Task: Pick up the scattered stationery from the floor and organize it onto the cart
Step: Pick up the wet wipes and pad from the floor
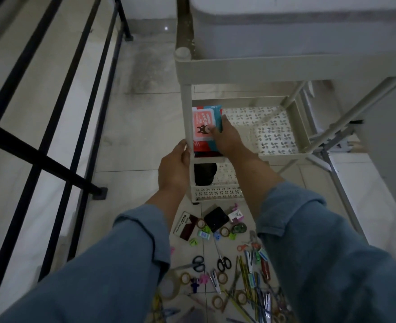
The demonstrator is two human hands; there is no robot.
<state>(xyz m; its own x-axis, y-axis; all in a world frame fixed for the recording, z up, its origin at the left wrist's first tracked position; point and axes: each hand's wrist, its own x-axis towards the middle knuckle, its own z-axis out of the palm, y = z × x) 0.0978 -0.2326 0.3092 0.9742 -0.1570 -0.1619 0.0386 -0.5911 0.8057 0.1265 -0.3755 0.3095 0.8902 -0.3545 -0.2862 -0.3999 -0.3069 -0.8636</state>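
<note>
- Nearest us: scattered stationery on the pale tiled floor (131, 127) — two pairs of black-handled scissors (198, 263), rolls of brown tape (222, 277), a heap of pencils and pens (248, 287), a maroon-and-white "HERO" tin (185, 226), a black square case (216, 219). All lie below our forearms, well apart from both hands.
- Blue denim sleeves (127, 264) are rolled at both forearms.
- Left hand (175, 167): fingers wrapped closed round the cream plastic cart's (250, 66) front-left upright post.
- Right hand (227, 138): reaches into the cart's middle tier; thumb lies on top of a flat pink-and-teal packet (204, 122) bearing a black cartoon figure, fingers curl round its right edge, pinching it.
- Packet sits at the left end of that perforated shelf (271, 129).
- Left side: black metal railing (52, 113).
</note>
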